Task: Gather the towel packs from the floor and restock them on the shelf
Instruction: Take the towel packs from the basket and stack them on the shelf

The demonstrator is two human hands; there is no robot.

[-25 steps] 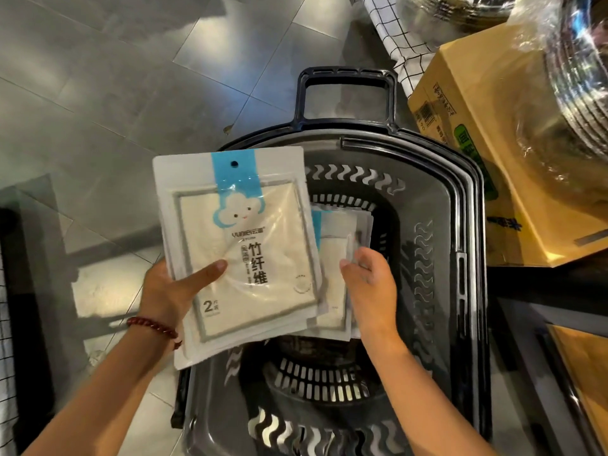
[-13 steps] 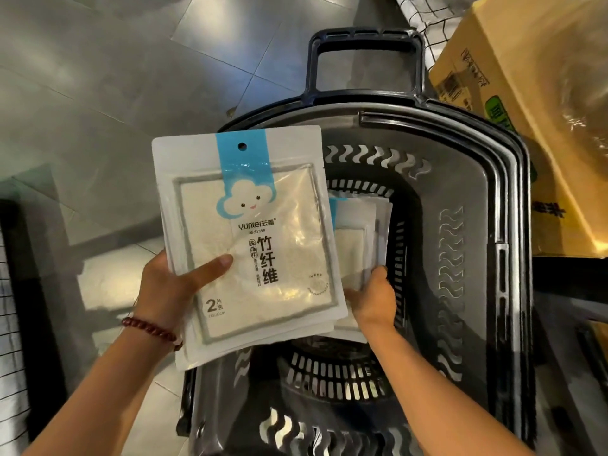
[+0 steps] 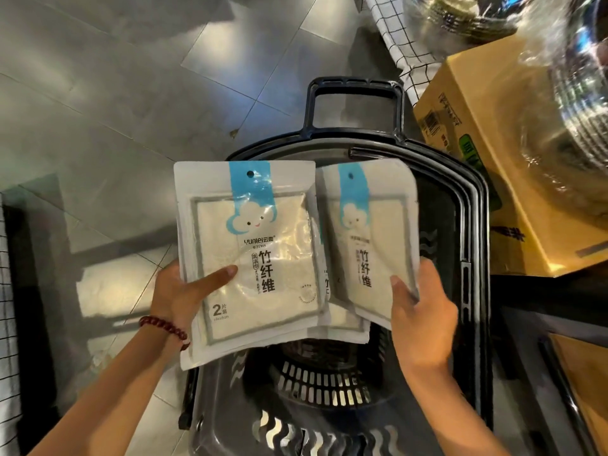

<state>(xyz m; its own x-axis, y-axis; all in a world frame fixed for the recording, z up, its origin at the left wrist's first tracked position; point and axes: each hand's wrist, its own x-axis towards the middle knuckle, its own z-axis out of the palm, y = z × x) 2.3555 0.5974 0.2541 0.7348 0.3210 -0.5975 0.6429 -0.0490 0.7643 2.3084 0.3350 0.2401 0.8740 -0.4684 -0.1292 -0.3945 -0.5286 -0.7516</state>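
Observation:
My left hand (image 3: 184, 292) grips a stack of white towel packs (image 3: 253, 258) with a blue strip and a cloud face, thumb across the front of the top one. My right hand (image 3: 421, 307) pinches another towel pack (image 3: 368, 245) by its lower right corner and holds it up beside the stack. A further pack (image 3: 342, 324) shows behind and between the two; which hand holds it I cannot tell. All of them hang above a dark plastic basket (image 3: 467, 225).
The basket has a handle (image 3: 355, 93) at its far end and stands on a grey tiled floor (image 3: 115, 110). A yellow cardboard box (image 3: 493, 153) with shiny wrapped metal ware (image 3: 579, 77) lies to the right. Checked cloth (image 3: 394, 37) hangs beyond it.
My right hand has lifted a pack out of the basket up to the level of the stack in my left hand. The view has shifted a little.

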